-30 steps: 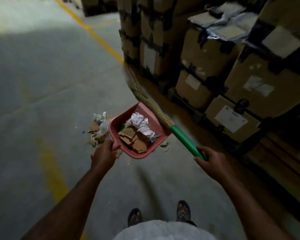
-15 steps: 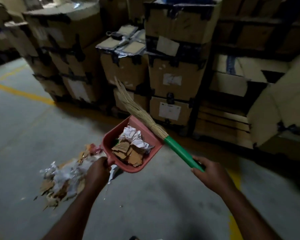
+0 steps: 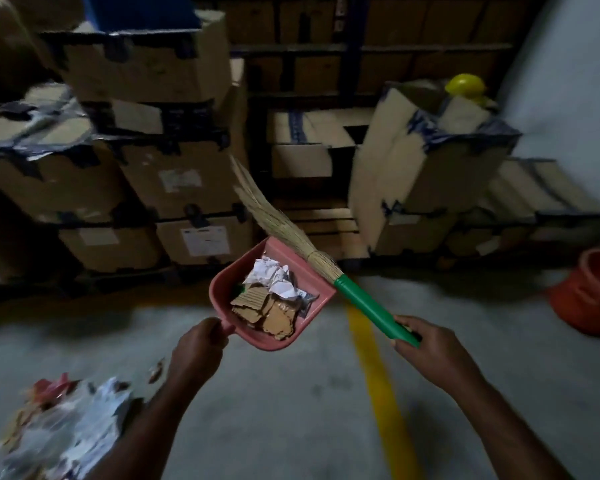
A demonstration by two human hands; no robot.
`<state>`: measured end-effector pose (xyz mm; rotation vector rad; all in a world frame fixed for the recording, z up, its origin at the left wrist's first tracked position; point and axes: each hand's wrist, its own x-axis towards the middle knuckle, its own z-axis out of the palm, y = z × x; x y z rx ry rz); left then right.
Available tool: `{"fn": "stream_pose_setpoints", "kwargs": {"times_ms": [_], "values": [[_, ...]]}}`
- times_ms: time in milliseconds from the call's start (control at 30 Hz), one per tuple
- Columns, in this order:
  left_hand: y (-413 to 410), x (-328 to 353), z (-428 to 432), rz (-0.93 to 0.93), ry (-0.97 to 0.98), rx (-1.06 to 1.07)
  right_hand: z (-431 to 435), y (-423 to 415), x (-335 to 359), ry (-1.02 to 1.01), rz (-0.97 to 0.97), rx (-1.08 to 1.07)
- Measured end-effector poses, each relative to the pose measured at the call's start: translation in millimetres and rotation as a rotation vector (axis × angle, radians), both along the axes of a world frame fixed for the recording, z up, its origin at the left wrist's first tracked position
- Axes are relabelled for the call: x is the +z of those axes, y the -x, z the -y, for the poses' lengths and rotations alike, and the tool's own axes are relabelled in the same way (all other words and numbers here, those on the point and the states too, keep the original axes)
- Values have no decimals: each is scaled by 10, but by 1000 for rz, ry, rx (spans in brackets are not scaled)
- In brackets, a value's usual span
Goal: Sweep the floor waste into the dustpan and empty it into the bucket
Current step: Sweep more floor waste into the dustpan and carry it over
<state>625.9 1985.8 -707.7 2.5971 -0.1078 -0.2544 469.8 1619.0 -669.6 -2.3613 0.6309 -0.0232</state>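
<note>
My left hand (image 3: 196,348) grips the handle of a pink dustpan (image 3: 312,275), held level above the floor. Inside it lie crumpled white paper (image 3: 272,279) and torn cardboard scraps (image 3: 267,311). My right hand (image 3: 430,351) grips the green handle of a straw broom (image 3: 364,303), whose bristles angle up and left over the dustpan's far rim. An orange bucket (image 3: 589,292) sits on the floor at the right edge, partly cut off. A blurred pile of paper and plastic waste (image 3: 56,431) lies on the floor at the lower left.
Stacked cardboard boxes (image 3: 174,181) on pallets line the far side. A tilted open box (image 3: 426,161) with a yellow object (image 3: 465,86) on top leans at the right. A yellow floor line (image 3: 374,372) runs toward me across grey concrete.
My view has swung to the right: the bucket has come into sight and the waste pile has slid to the lower left. Both hands keep their grips, dustpan still loaded.
</note>
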Motion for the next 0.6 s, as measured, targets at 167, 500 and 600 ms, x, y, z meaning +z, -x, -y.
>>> {"fn": "stream_pose_setpoints", "kwargs": {"times_ms": [167, 500, 600], "values": [[-9, -43, 1012, 14, -18, -238, 719, 633, -68, -53, 31, -198], [-71, -156, 2879, -70, -56, -610, 1480, 1558, -252, -89, 32, -575], [-143, -159, 3452, -62, -62, -726, 1715, 1653, -306, -121, 25, -672]]}}
